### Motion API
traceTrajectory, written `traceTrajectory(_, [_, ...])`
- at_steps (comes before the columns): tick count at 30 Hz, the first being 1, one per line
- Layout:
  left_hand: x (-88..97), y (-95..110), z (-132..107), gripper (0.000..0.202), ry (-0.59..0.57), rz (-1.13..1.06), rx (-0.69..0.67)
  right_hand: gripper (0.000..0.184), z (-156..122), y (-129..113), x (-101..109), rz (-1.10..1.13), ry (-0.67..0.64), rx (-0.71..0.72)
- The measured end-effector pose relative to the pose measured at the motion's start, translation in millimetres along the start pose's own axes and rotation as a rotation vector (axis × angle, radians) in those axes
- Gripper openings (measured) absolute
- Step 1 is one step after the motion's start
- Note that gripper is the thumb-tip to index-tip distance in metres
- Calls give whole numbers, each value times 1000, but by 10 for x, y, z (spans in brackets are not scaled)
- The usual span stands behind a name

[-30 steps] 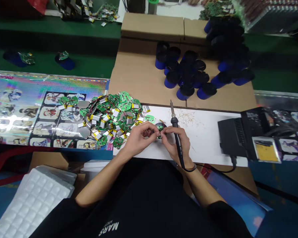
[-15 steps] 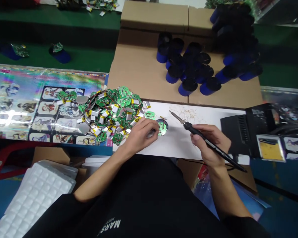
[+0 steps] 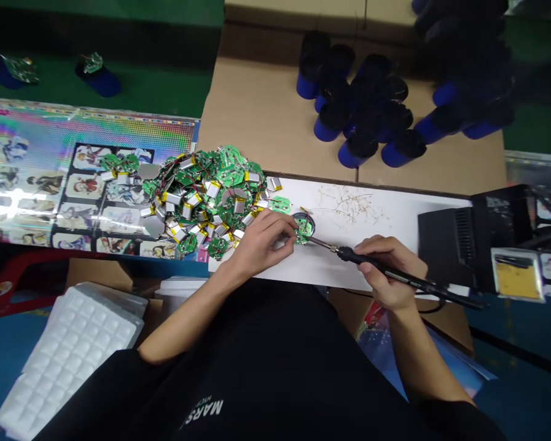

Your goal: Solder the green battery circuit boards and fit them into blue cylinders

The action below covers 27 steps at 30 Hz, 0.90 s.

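Note:
My right hand (image 3: pixel 392 269) is closed around the black handle of a soldering iron (image 3: pixel 349 252). Its metal tip points left and reaches the lower edge of a green circuit board (image 3: pixel 305 228) set in a round black cup. My left hand (image 3: pixel 269 242) is at the left side of that board, thumb and forefinger pinched together. What the pinch holds, if anything, is too small to make out. Close beyond the left fingers lies another green board (image 3: pixel 281 204). A large heap of green boards with silver battery cells (image 3: pixel 211 190) spreads to the left.
Bent wire scraps (image 3: pixel 349 205) lie on the white work surface (image 3: pixel 371 226). Several blue cylinders with black tops (image 3: pixel 360 147) stand on cardboard (image 3: pixel 257 110) behind. At right are a black box-like unit (image 3: pixel 445 245) and a tray with a yellow sponge (image 3: pixel 517 278).
The soldering iron has swung down and left, its tip now at the board in the cup. My left hand stays pinched beside it. The camera view has shifted slightly.

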<state>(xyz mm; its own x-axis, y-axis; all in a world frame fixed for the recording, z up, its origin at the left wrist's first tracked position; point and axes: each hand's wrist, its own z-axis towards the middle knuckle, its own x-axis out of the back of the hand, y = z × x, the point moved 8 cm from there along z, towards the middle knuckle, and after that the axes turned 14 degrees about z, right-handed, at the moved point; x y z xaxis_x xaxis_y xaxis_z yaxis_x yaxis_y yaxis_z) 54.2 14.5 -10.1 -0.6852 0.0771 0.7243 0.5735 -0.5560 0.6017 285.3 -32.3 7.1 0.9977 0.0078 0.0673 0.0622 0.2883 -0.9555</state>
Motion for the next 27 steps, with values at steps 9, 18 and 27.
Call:
traceTrajectory(9, [27, 36, -2, 10, 38, 17, -36, 10, 70, -42, -130, 18, -55, 18])
traceTrajectory(18, [41, 51, -3, 11, 61, 17, -54, 10, 97, -98, -176, -6, -93, 41])
traceTrajectory(27, [29, 35, -17, 10, 54, 28, -44, 8, 117, -140, -190, -32, -95, 67])
